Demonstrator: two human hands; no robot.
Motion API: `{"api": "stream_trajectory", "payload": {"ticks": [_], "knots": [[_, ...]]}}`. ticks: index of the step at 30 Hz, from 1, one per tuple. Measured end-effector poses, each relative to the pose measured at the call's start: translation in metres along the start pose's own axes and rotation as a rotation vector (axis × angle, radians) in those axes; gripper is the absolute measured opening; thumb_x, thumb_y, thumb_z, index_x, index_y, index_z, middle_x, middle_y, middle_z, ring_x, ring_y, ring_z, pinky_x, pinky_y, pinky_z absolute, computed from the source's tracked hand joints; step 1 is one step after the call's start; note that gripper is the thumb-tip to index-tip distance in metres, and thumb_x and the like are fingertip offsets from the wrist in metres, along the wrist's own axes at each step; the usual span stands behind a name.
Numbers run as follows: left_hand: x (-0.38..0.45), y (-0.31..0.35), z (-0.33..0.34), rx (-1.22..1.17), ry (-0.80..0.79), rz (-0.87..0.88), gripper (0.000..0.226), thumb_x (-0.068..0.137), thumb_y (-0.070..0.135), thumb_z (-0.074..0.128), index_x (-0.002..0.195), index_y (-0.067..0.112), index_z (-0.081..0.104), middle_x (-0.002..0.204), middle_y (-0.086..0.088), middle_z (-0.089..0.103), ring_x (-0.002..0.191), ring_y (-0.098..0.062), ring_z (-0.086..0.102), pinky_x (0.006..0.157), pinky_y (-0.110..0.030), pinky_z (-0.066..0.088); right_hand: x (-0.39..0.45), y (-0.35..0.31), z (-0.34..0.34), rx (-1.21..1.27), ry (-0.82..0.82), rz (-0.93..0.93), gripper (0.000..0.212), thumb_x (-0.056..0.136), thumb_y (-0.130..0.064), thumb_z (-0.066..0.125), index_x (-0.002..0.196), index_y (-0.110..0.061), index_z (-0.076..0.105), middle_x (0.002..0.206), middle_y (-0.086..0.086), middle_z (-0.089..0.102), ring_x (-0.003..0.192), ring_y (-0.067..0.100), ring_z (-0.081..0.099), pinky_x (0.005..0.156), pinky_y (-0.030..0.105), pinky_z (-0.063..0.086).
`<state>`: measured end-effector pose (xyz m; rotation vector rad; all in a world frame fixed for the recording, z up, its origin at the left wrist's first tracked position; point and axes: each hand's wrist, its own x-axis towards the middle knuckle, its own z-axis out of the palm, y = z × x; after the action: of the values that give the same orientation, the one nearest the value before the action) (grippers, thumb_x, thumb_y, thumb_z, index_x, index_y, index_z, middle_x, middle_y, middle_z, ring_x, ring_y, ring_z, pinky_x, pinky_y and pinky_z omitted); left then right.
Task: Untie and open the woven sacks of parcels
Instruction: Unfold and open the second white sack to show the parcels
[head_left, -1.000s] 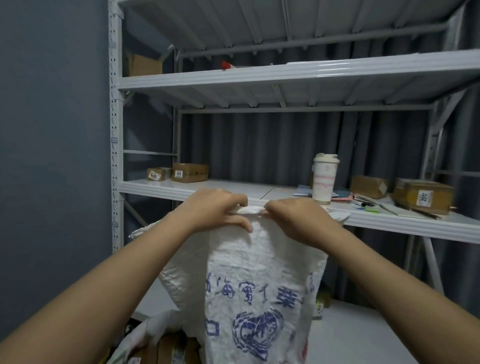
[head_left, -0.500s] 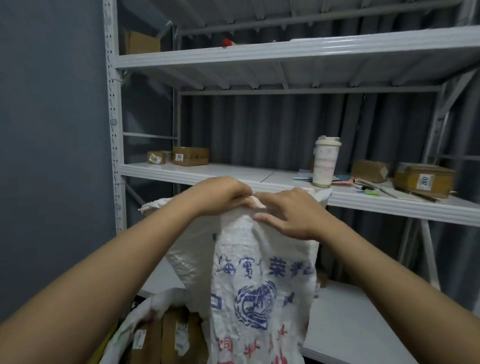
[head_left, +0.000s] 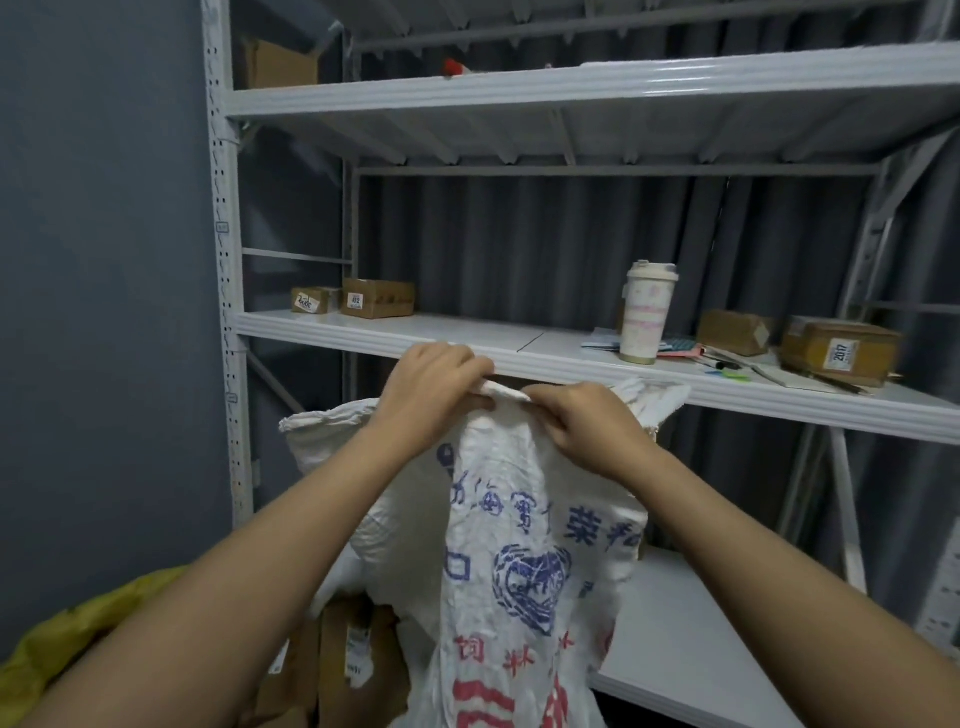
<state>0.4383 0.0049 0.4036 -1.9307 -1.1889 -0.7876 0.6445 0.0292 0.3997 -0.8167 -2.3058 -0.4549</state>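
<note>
Where the view was nearest, a yellow bag (head_left: 78, 639) was recorded at the lower left, with cardboard parcels (head_left: 348, 660) stacked beside it at the foot of the sack. The woven sack (head_left: 519, 571), white with blue and red print, was held upright in the middle of the view, in front of the shelving. Its gathered neck (head_left: 506, 393) was raised to the level of the middle shelf (head_left: 467, 332). The left hand (head_left: 431, 389) was noted with fingers curled round the neck from the left. The right hand (head_left: 582, 421) was noted with fingers curled on the same bunched cloth from the right, the two hands all but touching. No cord or knot could be made out; it was hidden by the fingers.

The cloth was judged thin, soft and crinkled, light in itself, with the weight carried low by whatever was inside. A slick weave was presumed, so a hold on the bunched neck just under the tie was judged best, one hand steadying and the other picking.

A second white sack (head_left: 332, 431) was seen behind, its mouth rolled. Farther off, on the middle shelf, a lidded cup (head_left: 647, 312), two small boxes (head_left: 358, 299) at the left and two larger boxes (head_left: 810, 340) at the right were entered, with papers between. A box (head_left: 280, 65) was listed on the top shelf (head_left: 571, 83).
</note>
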Motion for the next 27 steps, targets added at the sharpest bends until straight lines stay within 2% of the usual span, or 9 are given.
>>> {"api": "stream_trajectory", "payload": {"ticks": [4, 7, 9, 14, 16, 19, 22, 24, 27], "knots": [[-0.023, 0.013, 0.011, -0.095, 0.043, -0.438, 0.051, 0.084, 0.044, 0.064, 0.126, 0.018, 0.053, 0.125, -0.006, 0.051, 0.116, -0.026, 0.044, 0.098, -0.037, 0.029, -0.020, 0.004, 0.022, 0.046, 0.121, 0.128, 0.014, 0.093, -0.015, 0.053, 0.095, -0.010, 0.066, 0.064, 0.008, 0.064, 0.059, 0.028, 0.058, 0.054, 0.037, 0.045], [-0.024, 0.027, 0.017, -0.033, -0.008, -0.123, 0.051, 0.088, 0.048, 0.048, 0.131, 0.022, 0.051, 0.133, -0.004, 0.052, 0.123, -0.024, 0.047, 0.103, -0.038, 0.020, -0.024, -0.005, 0.028, 0.118, 0.145, 0.137, 0.015, 0.093, -0.015, 0.055, 0.098, -0.011, 0.068, 0.065, 0.009, 0.065, 0.059, 0.027, 0.058, 0.055, 0.035, 0.041], [-0.014, 0.033, 0.015, 0.016, -0.124, 0.056, 0.039, 0.092, 0.041, 0.041, 0.120, 0.022, 0.059, 0.117, 0.000, 0.062, 0.112, -0.021, 0.056, 0.102, -0.037, 0.021, -0.023, -0.012, 0.022, 0.174, 0.069, 0.096, 0.021, 0.094, -0.021, 0.055, 0.111, -0.016, 0.066, 0.082, 0.009, 0.071, 0.072, 0.026, 0.063, 0.063, 0.035, 0.044], [-0.003, -0.005, -0.009, -0.236, -0.346, -0.086, 0.013, 0.095, 0.022, 0.049, 0.096, 0.014, 0.059, 0.097, -0.001, 0.063, 0.093, -0.021, 0.056, 0.073, -0.034, 0.041, -0.026, 0.028, -0.024, -0.100, -0.417, 0.146, 0.047, 0.085, -0.060, 0.055, 0.118, -0.027, 0.057, 0.098, -0.002, 0.067, 0.090, 0.021, 0.060, 0.071, 0.033, 0.045], [-0.009, -0.023, -0.015, -0.308, -0.420, -0.178, 0.018, 0.097, 0.027, 0.047, 0.088, 0.014, 0.055, 0.091, 0.000, 0.062, 0.082, -0.019, 0.056, 0.067, -0.033, 0.042, -0.028, 0.043, -0.039, -0.182, -0.372, 0.160, 0.038, 0.089, -0.058, 0.050, 0.094, -0.023, 0.063, 0.080, 0.000, 0.065, 0.077, 0.020, 0.058, 0.063, 0.034, 0.041], [-0.013, -0.034, -0.016, -0.396, -0.482, -0.281, 0.027, 0.098, 0.037, 0.042, 0.083, 0.017, 0.053, 0.082, 0.001, 0.060, 0.073, -0.017, 0.055, 0.065, -0.031, 0.044, -0.027, 0.051, -0.043, -0.263, -0.095, 0.102, 0.032, 0.096, -0.038, 0.050, 0.072, -0.017, 0.044, 0.069, 0.009, 0.061, 0.068, 0.031, 0.057, 0.055, 0.036, 0.033], [-0.013, -0.042, -0.014, -0.330, -0.516, -0.371, 0.029, 0.099, 0.041, 0.038, 0.086, 0.020, 0.053, 0.086, -0.002, 0.060, 0.076, -0.018, 0.056, 0.069, -0.035, 0.046, -0.019, 0.043, -0.036, -0.365, -0.043, 0.018, 0.012, 0.096, -0.022, 0.052, 0.100, -0.013, 0.058, 0.090, 0.013, 0.067, 0.077, 0.035, 0.062, 0.058, 0.036, 0.037], [-0.012, -0.041, -0.014, -0.245, -0.541, -0.373, 0.030, 0.098, 0.046, 0.036, 0.098, 0.022, 0.055, 0.098, 0.001, 0.062, 0.085, -0.017, 0.057, 0.076, -0.037, 0.048, -0.018, 0.039, -0.025, -0.387, -0.091, -0.037, 0.037, 0.090, -0.011, 0.057, 0.126, -0.014, 0.055, 0.098, 0.015, 0.068, 0.078, 0.036, 0.064, 0.059, 0.034, 0.042], [-0.002, -0.018, -0.020, -0.442, -0.534, -0.262, 0.041, 0.092, 0.057, 0.042, 0.119, 0.028, 0.054, 0.113, 0.013, 0.058, 0.098, -0.009, 0.055, 0.083, -0.034, 0.048, -0.019, 0.034, -0.013, -0.405, 0.079, -0.170, 0.062, 0.067, 0.004, 0.072, 0.125, -0.007, 0.055, 0.072, 0.014, 0.065, 0.051, 0.031, 0.060, 0.040, 0.028, 0.039]]}}
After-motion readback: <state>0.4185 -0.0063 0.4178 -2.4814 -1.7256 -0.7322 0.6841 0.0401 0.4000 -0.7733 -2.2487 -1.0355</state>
